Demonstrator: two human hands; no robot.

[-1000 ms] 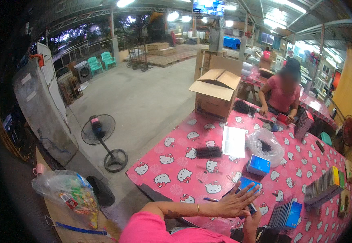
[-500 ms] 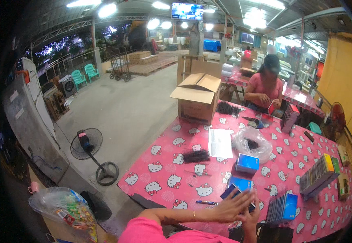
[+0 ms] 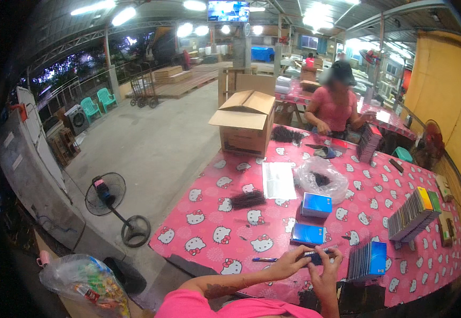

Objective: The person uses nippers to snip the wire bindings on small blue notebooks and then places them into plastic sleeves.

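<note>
Two hands, the left hand (image 3: 291,264) and right hand (image 3: 326,272), pinch a small dark booklet (image 3: 315,257) above the pink-covered table (image 3: 278,220); the right elbowing outward could topple the blue-covered booklet row (image 3: 367,262) just beside it.

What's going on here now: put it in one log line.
left hand: holding small notepad | right hand: holding same | left of hands: pen | right of hands: row of blue notepads

Just right of the pen (image 3: 265,259), the left hand (image 3: 291,265) (its forearm (image 3: 236,283) aslant) grips with bent fingers, the right hand (image 3: 325,269) curled farther right, the 2 close together.
</note>
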